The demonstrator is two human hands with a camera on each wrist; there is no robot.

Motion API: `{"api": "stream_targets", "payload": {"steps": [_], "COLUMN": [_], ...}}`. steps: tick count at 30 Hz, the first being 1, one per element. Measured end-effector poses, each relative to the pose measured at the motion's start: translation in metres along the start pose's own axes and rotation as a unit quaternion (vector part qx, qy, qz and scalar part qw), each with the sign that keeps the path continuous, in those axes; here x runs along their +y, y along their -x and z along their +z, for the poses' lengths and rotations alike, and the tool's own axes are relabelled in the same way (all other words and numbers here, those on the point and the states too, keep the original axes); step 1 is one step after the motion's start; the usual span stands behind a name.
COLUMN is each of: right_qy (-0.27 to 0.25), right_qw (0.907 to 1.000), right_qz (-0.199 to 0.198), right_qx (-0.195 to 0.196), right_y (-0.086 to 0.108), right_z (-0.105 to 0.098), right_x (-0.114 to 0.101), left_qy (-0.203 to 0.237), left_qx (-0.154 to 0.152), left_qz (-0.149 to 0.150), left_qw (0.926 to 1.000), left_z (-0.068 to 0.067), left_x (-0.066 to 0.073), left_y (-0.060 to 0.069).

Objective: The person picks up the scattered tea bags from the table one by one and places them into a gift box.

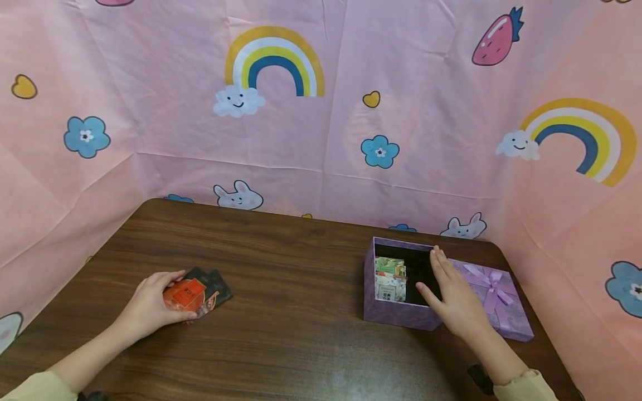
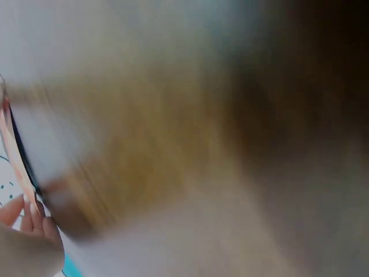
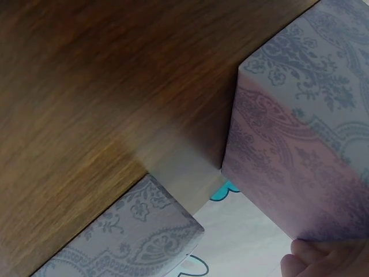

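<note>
At the left of the table, my left hand (image 1: 150, 303) holds red-orange printed packets (image 1: 184, 296) between thumb and fingers. Dark packets (image 1: 223, 285) stick out beyond them; whether these are gripped too, I cannot tell. The left wrist view is mostly blurred, with the fingers (image 2: 36, 222) at a thin packet edge (image 2: 20, 153). My right hand (image 1: 453, 298) rests on the right rim of an uncovered purple box (image 1: 401, 315), fingers extended. Inside the box, green and white packets (image 1: 391, 281) stand along the left side. In the right wrist view, fingertips (image 3: 323, 257) touch the patterned box wall (image 3: 288, 156).
A purple lid (image 1: 516, 317) with a ribbon bow lies right of the box, partly behind my right hand. Pink printed cloth (image 1: 311, 133) hangs around the back and sides of the brown wooden table (image 1: 291, 289). A small black object (image 1: 480, 379) is by the right wrist.
</note>
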State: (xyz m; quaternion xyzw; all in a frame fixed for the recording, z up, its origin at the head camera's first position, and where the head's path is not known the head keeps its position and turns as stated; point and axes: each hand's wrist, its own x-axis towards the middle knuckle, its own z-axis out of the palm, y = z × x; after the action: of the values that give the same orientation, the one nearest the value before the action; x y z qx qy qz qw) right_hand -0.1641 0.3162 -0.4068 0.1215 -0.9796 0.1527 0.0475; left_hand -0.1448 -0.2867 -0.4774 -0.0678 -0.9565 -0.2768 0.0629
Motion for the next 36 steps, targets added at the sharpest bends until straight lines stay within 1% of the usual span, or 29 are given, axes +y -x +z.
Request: {"api": "stream_targets", "payload": {"steps": [2,4,10,12,15,18,20,22,24,26,31,33,36], "right_qy": [0.001,0.002,0.003,0.001,0.001,0.002,0.003,0.003,0.003,0.004,0.001,0.001,0.001], "right_qw": [1.0000,1.0000,1.0000,1.0000,1.0000,1.0000,1.0000,0.9999,0.9999,0.9999,0.9999,0.9999,1.0000], "right_qz": [0.000,0.000,-0.001,-0.002,-0.002,-0.003,-0.003,-0.004,-0.005,-0.006,-0.006,-0.006,-0.004], "right_qx": [-0.001,0.000,0.004,0.005,0.006,0.007,0.009,0.010,0.011,0.011,0.010,0.010,0.008], "right_y": [0.000,0.000,0.000,0.000,-0.001,-0.001,-0.001,-0.001,-0.001,-0.001,-0.001,0.000,0.000], "right_z": [0.000,0.000,0.001,0.001,0.001,0.001,0.001,0.001,0.001,0.001,0.001,0.000,0.000], "right_x": [0.000,0.000,0.000,0.000,0.000,0.000,0.000,0.000,0.000,0.000,0.000,-0.001,-0.001], "left_qy": [0.000,0.001,0.015,0.022,0.032,0.036,0.040,0.041,0.044,0.056,0.116,0.131,0.134], "left_qx": [-0.013,-0.020,-0.018,-0.022,-0.037,-0.047,-0.045,-0.036,-0.026,-0.021,-0.021,-0.020,-0.017], "left_qz": [-0.005,-0.005,0.007,0.008,-0.011,-0.038,-0.051,-0.056,-0.060,-0.067,-0.079,-0.077,-0.071], "left_qw": [0.9999,0.9998,0.9997,0.9995,0.9987,0.9975,0.9969,0.9969,0.9969,0.9959,0.9899,0.9882,0.9883], "left_z": [-0.002,-0.003,-0.004,-0.006,-0.012,-0.018,-0.021,-0.023,-0.026,-0.028,-0.034,-0.036,-0.037], "left_x": [-0.002,-0.003,-0.007,-0.008,-0.010,-0.012,-0.013,-0.013,-0.011,-0.008,0.002,0.006,0.012], "left_y": [-0.003,-0.004,-0.007,-0.009,-0.013,-0.017,-0.020,-0.022,-0.025,-0.026,-0.030,-0.032,-0.037]}}
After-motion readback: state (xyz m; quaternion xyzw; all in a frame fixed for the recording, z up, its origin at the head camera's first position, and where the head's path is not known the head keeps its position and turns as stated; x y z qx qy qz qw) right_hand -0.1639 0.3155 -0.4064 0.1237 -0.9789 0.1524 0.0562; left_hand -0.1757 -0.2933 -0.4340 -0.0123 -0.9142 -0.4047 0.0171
